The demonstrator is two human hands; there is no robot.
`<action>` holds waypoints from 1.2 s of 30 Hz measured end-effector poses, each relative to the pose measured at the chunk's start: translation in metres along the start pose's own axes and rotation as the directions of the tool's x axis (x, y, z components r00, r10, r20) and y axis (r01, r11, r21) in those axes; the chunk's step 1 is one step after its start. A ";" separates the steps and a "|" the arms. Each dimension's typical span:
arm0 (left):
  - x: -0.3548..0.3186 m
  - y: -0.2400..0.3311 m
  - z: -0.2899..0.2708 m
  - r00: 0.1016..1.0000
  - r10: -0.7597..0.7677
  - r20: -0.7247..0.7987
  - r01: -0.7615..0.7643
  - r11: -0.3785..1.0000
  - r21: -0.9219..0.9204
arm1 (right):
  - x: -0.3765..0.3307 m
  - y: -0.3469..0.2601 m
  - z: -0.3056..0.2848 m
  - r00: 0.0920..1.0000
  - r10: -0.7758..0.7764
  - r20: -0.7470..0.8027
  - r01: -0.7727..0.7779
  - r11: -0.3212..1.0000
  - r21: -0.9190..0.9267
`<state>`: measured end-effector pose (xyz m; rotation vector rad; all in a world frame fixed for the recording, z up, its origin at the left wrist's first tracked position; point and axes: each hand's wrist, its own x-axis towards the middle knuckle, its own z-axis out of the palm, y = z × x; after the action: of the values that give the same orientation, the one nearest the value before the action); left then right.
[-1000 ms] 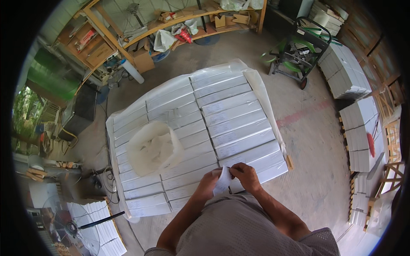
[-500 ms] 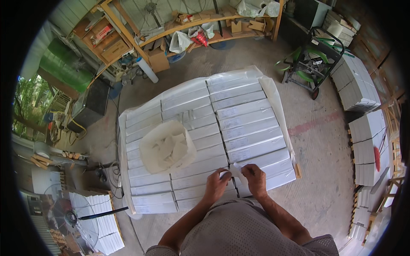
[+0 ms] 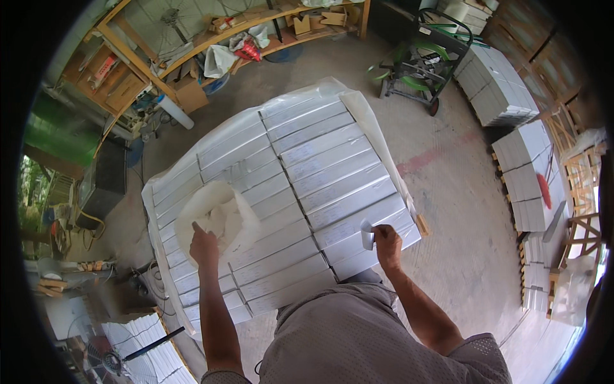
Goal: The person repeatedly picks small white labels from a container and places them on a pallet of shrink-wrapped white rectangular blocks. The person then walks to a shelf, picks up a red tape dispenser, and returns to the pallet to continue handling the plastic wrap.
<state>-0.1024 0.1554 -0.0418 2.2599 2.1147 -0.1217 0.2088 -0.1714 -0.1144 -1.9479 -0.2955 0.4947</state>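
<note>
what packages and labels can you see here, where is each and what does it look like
Wrapped white boxes: flat rows on the central pallet, long, under clear film.
Small label: pale slip in the right hand, near the pallet's front right corner.
White bag: crumpled on the boxes at left, left hand on it.
More white box stacks: right side, blocky.
Cardboard boxes: brown, on shelves upper left.

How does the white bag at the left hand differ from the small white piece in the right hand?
The white bag is large, crumpled and open, lying on the stacked white boxes; the small white piece is flat and tiny. The left hand grips the bag's edge; the right hand pinches the piece. Both are white.
</note>
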 end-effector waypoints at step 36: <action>-0.165 0.174 0.138 0.640 0.562 0.524 -0.403 0.826 -0.395 | -0.040 0.055 0.026 0.993 0.114 0.007 -0.098 0.884 -0.457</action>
<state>0.0569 -0.0318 -0.1690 2.1372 1.0752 -0.4830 0.1599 -0.1898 -0.1660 -2.4282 -0.3514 0.5666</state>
